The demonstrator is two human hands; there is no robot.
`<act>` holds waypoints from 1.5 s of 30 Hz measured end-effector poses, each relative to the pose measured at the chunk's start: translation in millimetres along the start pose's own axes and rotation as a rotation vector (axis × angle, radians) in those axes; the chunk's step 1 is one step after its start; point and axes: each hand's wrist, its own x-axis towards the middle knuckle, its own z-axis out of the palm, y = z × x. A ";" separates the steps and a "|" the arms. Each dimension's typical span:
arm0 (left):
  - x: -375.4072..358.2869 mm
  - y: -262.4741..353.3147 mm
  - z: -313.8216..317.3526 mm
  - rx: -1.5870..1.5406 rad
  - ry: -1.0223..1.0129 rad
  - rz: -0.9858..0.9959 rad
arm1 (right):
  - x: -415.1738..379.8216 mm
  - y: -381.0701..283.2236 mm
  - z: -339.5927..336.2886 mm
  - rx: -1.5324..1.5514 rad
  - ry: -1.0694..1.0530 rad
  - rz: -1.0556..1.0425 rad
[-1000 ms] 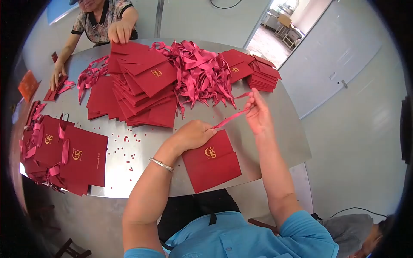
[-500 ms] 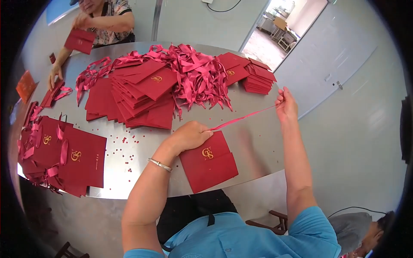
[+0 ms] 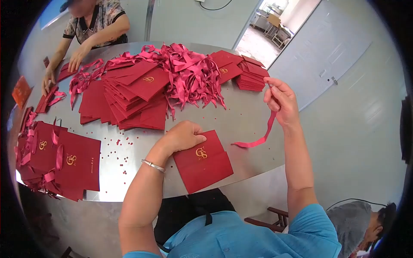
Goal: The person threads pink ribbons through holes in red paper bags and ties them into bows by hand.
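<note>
"One metal counter [image 3: 241,122] is seen under both hands. What is set on it?"

"Beyond the left fingers [image 3: 200,139], a fanned pile of red folders [image 3: 133,96] is seen. To their left, near the counter's edge, ribboned folders [image 3: 81,161] are heaped."

"And between the two hands, farther off?"

"A tangled heap of pink ribbons [image 3: 191,73] is seen there, with a smaller stack of red folders [image 3: 251,79] placed beyond the right fingers [image 3: 275,93]."

"How are the fingers set?"

"The left ones are laid narrow on the upper edge of a gold-marked red folder [image 3: 204,170], which is pressed flat to the counter. The right ones are curled and raised, and by them a single pink ribbon [image 3: 259,142] is held, its loose end hung toward the folder but apart from it."

"Anything smaller?"

"Tiny red dots [image 3: 120,142] are scattered left of the left fingers."
</note>
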 end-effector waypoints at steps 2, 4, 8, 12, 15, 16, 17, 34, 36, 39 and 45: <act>1.3 0.3 0.2 -0.008 0.002 -0.003 | -3.9 -9.5 4.7 -0.095 -0.106 -0.048; 2.3 -0.4 0.2 -0.125 -0.041 -0.056 | -8.2 -16.2 13.4 -0.270 -0.104 -0.065; -2.5 9.8 -2.2 -0.326 -0.033 -0.096 | -26.2 1.8 58.6 -0.426 -0.060 0.013; 0.8 2.2 -2.2 -0.481 -0.045 -0.071 | -46.7 63.0 85.8 -0.197 -0.048 0.165; -1.9 5.3 -6.1 -0.592 -0.102 -0.092 | -52.2 87.1 89.4 -0.136 -0.008 0.104; -3.0 7.4 -6.7 -0.615 -0.140 -0.087 | -52.7 90.8 90.0 -0.125 0.021 0.058; -4.0 9.6 -7.0 -0.638 -0.179 -0.081 | -53.3 93.0 90.5 -0.123 0.023 0.062; -15.5 30.8 -13.0 -0.726 -0.256 0.004 | -65.4 86.3 95.9 -0.035 -0.062 -0.021; -17.2 32.2 -12.9 -0.725 -0.253 0.013 | -64.2 89.2 92.8 0.038 -0.088 0.004; -17.8 33.4 -13.6 -0.745 -0.251 0.013 | -62.9 89.3 92.8 0.114 -0.101 0.027; -15.4 31.6 -12.0 -0.759 -0.190 0.053 | -64.9 84.7 99.3 0.009 -0.067 -0.014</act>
